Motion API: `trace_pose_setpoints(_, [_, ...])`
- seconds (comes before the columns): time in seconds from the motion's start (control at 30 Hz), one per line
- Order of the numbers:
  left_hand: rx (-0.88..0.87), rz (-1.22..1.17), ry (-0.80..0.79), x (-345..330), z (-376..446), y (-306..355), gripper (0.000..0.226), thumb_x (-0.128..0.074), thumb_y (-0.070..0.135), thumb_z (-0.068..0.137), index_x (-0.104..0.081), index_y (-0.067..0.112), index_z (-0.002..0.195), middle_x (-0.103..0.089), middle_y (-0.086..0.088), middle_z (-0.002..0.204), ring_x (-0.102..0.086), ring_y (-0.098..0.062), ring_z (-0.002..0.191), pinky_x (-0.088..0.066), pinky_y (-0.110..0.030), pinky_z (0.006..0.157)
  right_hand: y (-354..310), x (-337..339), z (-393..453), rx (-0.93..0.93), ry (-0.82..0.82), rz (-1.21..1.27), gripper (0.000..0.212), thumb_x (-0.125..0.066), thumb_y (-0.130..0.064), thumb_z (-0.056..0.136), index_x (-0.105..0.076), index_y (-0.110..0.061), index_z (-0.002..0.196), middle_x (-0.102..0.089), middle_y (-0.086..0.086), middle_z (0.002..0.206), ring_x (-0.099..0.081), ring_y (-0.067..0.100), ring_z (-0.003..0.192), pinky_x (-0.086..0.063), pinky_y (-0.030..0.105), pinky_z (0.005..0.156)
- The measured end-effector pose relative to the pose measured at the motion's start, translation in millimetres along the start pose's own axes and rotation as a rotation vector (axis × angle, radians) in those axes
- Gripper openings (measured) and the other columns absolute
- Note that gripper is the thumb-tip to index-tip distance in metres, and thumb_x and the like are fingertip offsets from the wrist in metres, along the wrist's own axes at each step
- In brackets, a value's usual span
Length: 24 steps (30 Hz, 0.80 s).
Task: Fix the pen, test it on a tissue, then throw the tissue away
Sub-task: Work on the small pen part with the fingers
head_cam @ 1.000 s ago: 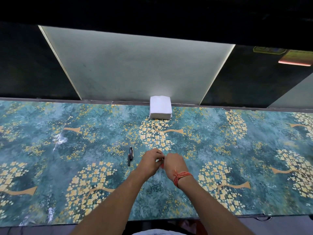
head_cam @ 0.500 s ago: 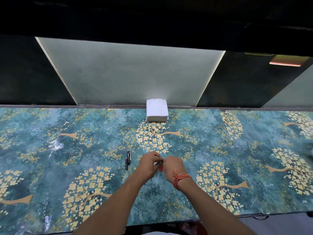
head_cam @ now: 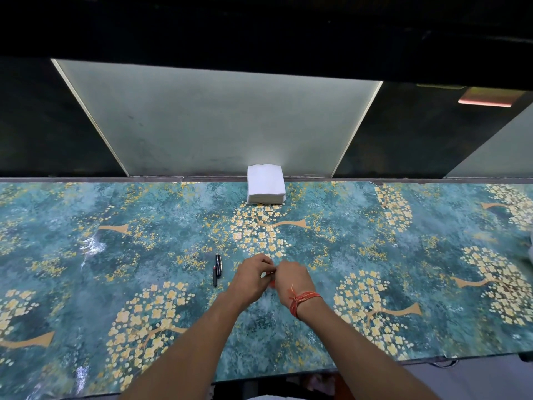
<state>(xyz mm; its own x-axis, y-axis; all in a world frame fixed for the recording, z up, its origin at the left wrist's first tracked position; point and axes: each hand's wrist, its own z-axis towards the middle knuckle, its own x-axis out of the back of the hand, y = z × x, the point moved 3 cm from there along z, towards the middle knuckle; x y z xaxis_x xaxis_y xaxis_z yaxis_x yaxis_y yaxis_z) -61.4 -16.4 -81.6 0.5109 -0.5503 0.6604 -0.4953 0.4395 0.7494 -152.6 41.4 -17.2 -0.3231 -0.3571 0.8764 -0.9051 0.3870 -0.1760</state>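
My left hand and my right hand meet fingertip to fingertip over the middle of the table. Between them they pinch a small red pen part, mostly hidden by the fingers. Two dark pen pieces lie side by side on the table just left of my left hand. A white stack of tissues sits at the table's far edge, straight ahead of my hands.
The table wears a teal cloth with gold flower trees. A pale glass panel rises behind its far edge. A red thread band circles my right wrist. The near edge runs just below my forearms.
My hands stay joined on the small red part, with only slight finger movement. The view has tilted a little, so the table sits lower in the picture.
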Motion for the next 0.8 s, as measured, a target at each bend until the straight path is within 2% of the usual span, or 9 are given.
trace_pose_setpoints(0.17, [0.009, 0.002, -0.016, 0, 1, -1, 0.011, -0.069, 0.010, 0.082, -0.078, 0.014, 0.084, -0.067, 0.001, 0.096, -0.061, -0.015, 0.086, -0.052, -0.035, 0.077, 1, 5, 1, 0.018, 0.007, 0.006, 0.017, -0.053, -0.016, 0.093, -0.066, -0.006, 0.098, -0.068, 0.015, 0.099, -0.065, 0.034, 0.092, -0.051, 0.037, 0.075])
trace_pose_setpoints(0.33, [0.020, 0.010, -0.023, 0, 2, -1, 0.013, -0.068, 0.008, 0.081, -0.078, 0.013, 0.089, -0.067, -0.001, 0.102, -0.062, -0.017, 0.092, -0.051, -0.032, 0.081, -1, 12, 2, 0.090, -0.008, -0.031, 0.019, -0.053, -0.013, 0.094, -0.064, -0.003, 0.107, -0.067, 0.017, 0.106, -0.064, 0.034, 0.098, -0.050, 0.038, 0.080])
trace_pose_setpoints(0.47, [0.007, 0.032, -0.025, -1, 3, -2, 0.013, -0.068, 0.010, 0.083, -0.078, 0.013, 0.090, -0.068, -0.002, 0.103, -0.062, -0.018, 0.093, -0.051, -0.033, 0.082, -5, 6, 3, 0.058, 0.002, -0.051, 0.021, -0.049, -0.007, 0.094, -0.063, -0.002, 0.110, -0.067, 0.017, 0.109, -0.064, 0.034, 0.102, -0.051, 0.040, 0.085])
trace_pose_setpoints(0.57, [-0.007, 0.048, -0.015, 0, 3, -1, 0.014, -0.067, 0.011, 0.084, -0.078, 0.013, 0.093, -0.068, -0.002, 0.102, -0.062, -0.018, 0.093, -0.050, -0.032, 0.081, -5, 4, 2, 0.031, -0.015, -0.053, 0.021, -0.049, -0.010, 0.096, -0.063, -0.002, 0.109, -0.067, 0.016, 0.108, -0.064, 0.033, 0.101, -0.051, 0.039, 0.086])
trace_pose_setpoints(0.8, [0.002, 0.010, -0.013, 0, 0, -3, 0.016, -0.066, 0.009, 0.083, -0.077, 0.015, 0.092, -0.066, 0.000, 0.103, -0.061, -0.017, 0.093, -0.051, -0.034, 0.082, 0, 8, 0, 0.054, -0.010, -0.013, 0.017, -0.053, -0.017, 0.094, -0.065, -0.005, 0.099, -0.067, 0.017, 0.102, -0.065, 0.035, 0.093, -0.050, 0.037, 0.076])
